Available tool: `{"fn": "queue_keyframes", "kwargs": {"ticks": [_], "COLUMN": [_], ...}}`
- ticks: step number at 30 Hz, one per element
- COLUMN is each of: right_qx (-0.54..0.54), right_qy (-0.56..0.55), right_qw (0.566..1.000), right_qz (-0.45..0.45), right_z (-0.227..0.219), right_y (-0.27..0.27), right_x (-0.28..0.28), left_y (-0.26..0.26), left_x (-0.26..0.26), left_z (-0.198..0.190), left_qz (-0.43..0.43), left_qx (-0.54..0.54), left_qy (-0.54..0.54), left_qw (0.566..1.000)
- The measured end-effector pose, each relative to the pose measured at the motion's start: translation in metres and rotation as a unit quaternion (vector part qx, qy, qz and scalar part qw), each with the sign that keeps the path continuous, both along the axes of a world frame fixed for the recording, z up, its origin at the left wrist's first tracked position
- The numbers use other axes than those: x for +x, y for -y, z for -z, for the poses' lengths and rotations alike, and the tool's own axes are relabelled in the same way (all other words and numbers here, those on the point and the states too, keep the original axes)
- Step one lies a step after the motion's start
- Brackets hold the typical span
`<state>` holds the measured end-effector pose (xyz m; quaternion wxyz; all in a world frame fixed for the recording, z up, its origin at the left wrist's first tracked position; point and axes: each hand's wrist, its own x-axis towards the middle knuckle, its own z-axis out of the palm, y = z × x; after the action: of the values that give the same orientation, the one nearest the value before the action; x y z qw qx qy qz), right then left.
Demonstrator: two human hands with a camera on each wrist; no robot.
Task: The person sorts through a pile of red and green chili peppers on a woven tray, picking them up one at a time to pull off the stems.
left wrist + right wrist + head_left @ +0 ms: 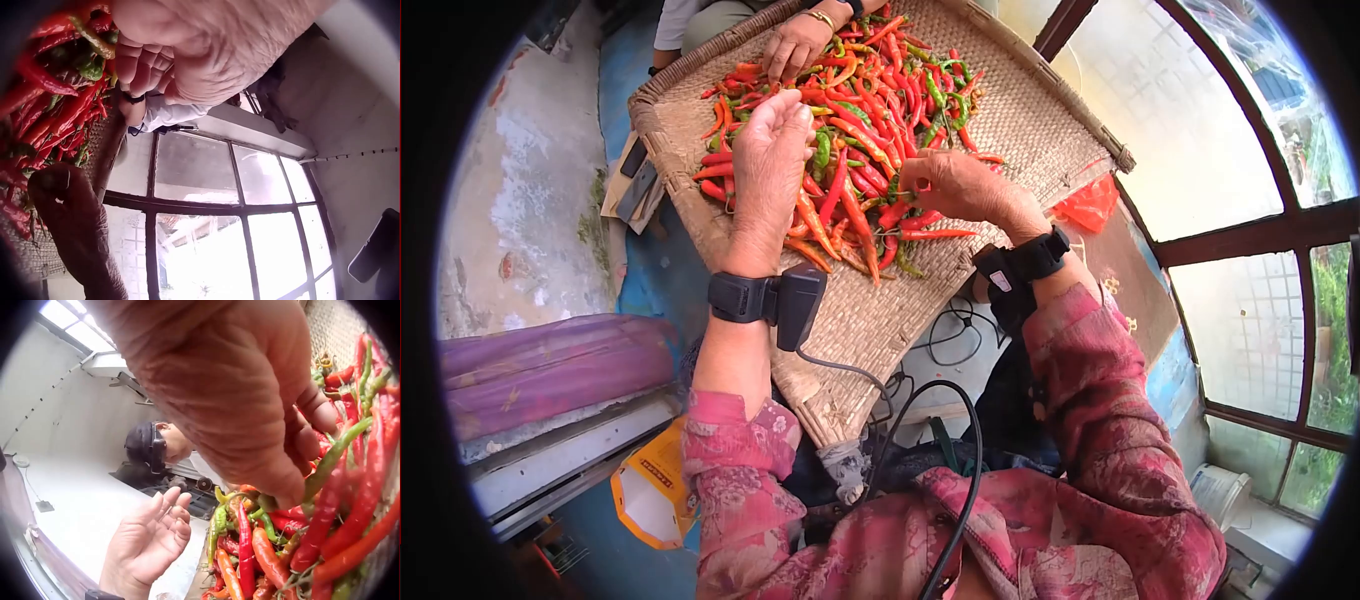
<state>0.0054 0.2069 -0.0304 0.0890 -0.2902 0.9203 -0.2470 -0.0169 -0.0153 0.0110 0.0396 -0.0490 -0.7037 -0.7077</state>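
A heap of mostly red and some green chili peppers (pixel 885 110) covers much of a woven tray (pixel 870 330). My left hand (pixel 768 165) hovers over the left side of the heap. In the right wrist view this left hand (pixel 147 544) turns its palm up, fingers loosely bent, with nothing in them. My right hand (pixel 960 185) reaches down into the right side of the heap. Its thumb and fingers pinch around a greenish chili pepper (pixel 334 459) in the right wrist view, the fingertips partly hidden behind the hand.
Another person's hand (pixel 798 45), wearing a bracelet, touches the chilies at the far edge. A black cable (pixel 975 450) loops below the tray. Framed windows (pixel 1240 330) stand on the right, a purple cloth roll (pixel 560 370) on the left. A red plastic bag (pixel 1090 203) lies beyond the tray's right edge.
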Motion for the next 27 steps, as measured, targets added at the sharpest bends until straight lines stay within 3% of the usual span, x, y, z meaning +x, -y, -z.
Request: {"fn": "queue_keyframes", "kwargs": {"ticks": [2,4,6,9,12,14,18,20,22,23,24,26,27], "right_qx": [-0.059,-0.202,-0.393,-0.445,-0.42,-0.33,-0.32,-0.277,-0.117,-0.02,-0.019,0.034,0.036], "right_qy": [-0.037,0.037,0.131,0.173,0.192,0.17,0.176,0.171,0.031,0.095,0.094,-0.048,-0.039], "right_qw": [0.998,0.977,0.91,0.878,0.884,0.925,0.927,0.942,0.993,0.995,0.995,0.998,0.999], "right_qz": [-0.013,0.061,0.002,0.031,0.067,0.082,0.082,0.084,-0.013,-0.008,-0.009,0.003,0.005], "right_z": [-0.001,-0.008,-0.01,-0.024,-0.028,-0.024,-0.024,-0.013,-0.005,-0.002,0.002,0.015,0.009], "right_y": [-0.004,-0.004,0.002,0.019,0.024,0.023,0.025,0.016,0.009,0.006,0.006,0.006,0.009], "right_x": [-0.007,-0.011,-0.014,-0.003,-0.002,-0.004,0.001,-0.002,0.002,0.004,0.005,0.01,0.01], "left_y": [-0.008,-0.02,-0.028,-0.031,-0.028,-0.026,-0.018,-0.01,0.002,0.004,0.006,0.005,0.005], "left_x": [0.008,0.021,0.025,0.026,0.023,0.022,0.017,0.012,0.001,-0.002,-0.003,-0.002,0.0], "left_z": [-0.001,-0.006,0.002,0.003,0.005,0.008,0.008,0.0,0.002,0.003,0.002,-0.001,-0.002], "left_qz": [0.064,0.121,0.163,0.167,0.161,0.153,0.142,0.044,-0.001,-0.029,-0.056,-0.058,-0.059], "left_qx": [-0.047,-0.057,-0.026,-0.042,-0.016,-0.003,0.003,0.048,0.081,0.084,0.087,0.081,0.074], "left_qy": [0.014,0.051,0.026,0.042,0.035,0.03,0.049,0.042,0.017,0.009,0.001,-0.004,-0.007], "left_qw": [0.997,0.99,0.986,0.984,0.986,0.988,0.989,0.997,0.997,0.996,0.995,0.995,0.995]}}
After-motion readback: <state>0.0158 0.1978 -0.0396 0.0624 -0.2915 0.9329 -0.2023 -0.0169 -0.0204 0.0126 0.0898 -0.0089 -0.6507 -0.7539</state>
